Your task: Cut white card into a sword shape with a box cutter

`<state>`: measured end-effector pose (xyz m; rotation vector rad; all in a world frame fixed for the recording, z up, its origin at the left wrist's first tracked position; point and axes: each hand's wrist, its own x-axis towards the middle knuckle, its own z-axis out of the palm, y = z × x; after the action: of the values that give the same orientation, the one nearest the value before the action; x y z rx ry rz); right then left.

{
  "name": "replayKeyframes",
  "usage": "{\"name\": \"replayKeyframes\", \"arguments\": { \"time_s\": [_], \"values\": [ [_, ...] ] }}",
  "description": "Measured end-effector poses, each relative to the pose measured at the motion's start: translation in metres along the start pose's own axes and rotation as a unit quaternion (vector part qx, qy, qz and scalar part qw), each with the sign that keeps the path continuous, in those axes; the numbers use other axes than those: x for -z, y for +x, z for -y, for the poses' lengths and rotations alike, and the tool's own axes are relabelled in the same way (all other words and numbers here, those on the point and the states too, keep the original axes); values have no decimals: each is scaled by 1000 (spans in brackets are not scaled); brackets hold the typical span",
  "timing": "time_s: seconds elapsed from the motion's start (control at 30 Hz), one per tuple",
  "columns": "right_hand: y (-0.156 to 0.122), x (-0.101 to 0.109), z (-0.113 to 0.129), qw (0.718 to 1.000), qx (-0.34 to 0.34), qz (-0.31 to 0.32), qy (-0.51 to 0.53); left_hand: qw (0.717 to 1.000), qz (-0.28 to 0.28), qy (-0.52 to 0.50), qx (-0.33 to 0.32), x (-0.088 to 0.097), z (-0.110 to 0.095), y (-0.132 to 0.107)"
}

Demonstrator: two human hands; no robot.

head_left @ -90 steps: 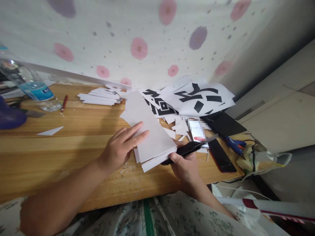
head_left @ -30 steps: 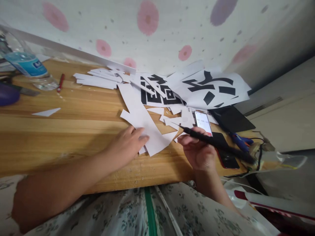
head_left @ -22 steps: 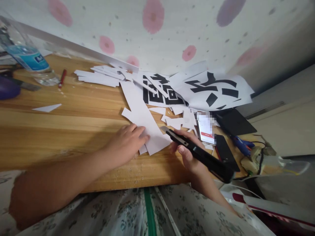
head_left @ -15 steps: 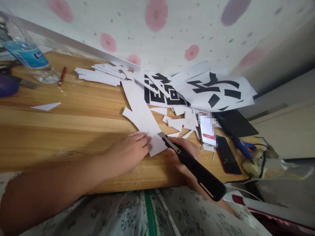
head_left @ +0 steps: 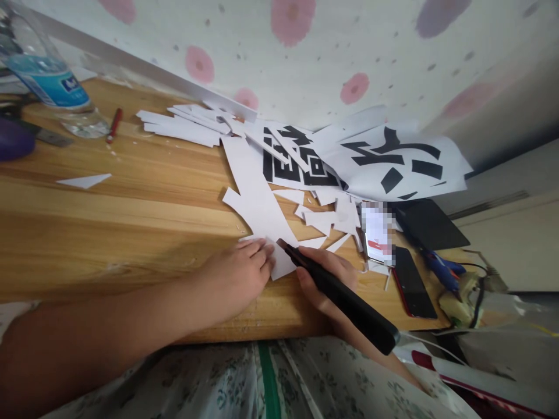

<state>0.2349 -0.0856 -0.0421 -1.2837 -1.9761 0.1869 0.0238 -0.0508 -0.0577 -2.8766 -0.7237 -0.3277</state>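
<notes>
Your right hand grips the black knife; blade has swung off the scraps at one o'clock, over the white sheet at twelve: cutting stance, likely. Your left hand rests there; grip unclear.

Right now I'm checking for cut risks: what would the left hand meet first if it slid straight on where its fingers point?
The left hand would most likely meet the blade of the knife in the right hand, though depth there is hard to judge.
</notes>
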Motion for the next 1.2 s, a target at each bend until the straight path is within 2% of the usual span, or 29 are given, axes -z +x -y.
{"name": "replayKeyframes", "arguments": {
  "time_s": [0.23, 0.4, 0.93, 1.2],
  "values": [
    [1, -1, 1, 1000, 23, -9, 0, 1000, -10, -14, 4, -1, -2, 0],
    [2, -2, 1, 999, 36, -16, -2, 1000, 4, -18, 4, 2, -2, 1],
    [1, -2, 0, 999, 38, -16, -9, 1000, 18, -10, 5, 3, -2, 1],
    [1, -2, 0, 999, 49, 7, -12, 1000, 22, -15, 4, 5, -5, 1]
  ]
}}
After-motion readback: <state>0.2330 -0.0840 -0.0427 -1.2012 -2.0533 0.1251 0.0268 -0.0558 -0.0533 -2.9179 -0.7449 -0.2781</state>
